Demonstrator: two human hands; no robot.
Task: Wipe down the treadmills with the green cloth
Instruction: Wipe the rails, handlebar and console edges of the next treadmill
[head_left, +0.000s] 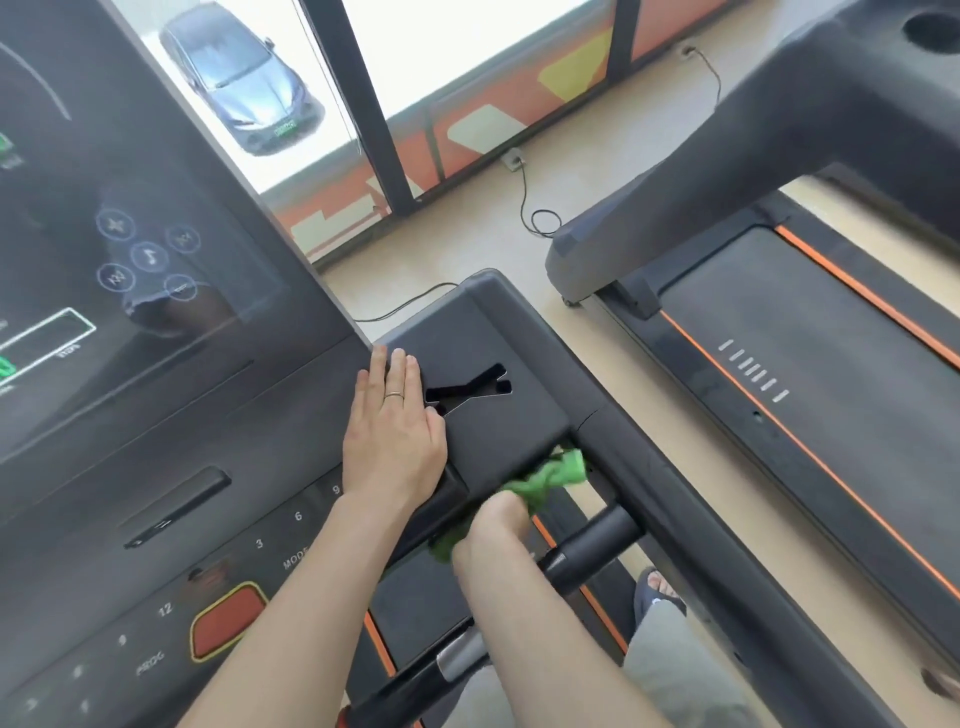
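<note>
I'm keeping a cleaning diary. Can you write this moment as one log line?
step: wiping console edge | left hand: flat on treadmill | right hand: grips green cloth | second treadmill: untouched

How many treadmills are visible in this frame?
2. The near treadmill is under the hands: left hand flat on its console, right hand wiping its edge with the green cloth. A second treadmill stands to the right. Others may lie outside the frame.

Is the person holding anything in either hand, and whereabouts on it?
The right hand grips the green cloth around its bunched middle. The left hand rests flat on the treadmill console, holding nothing.
</note>
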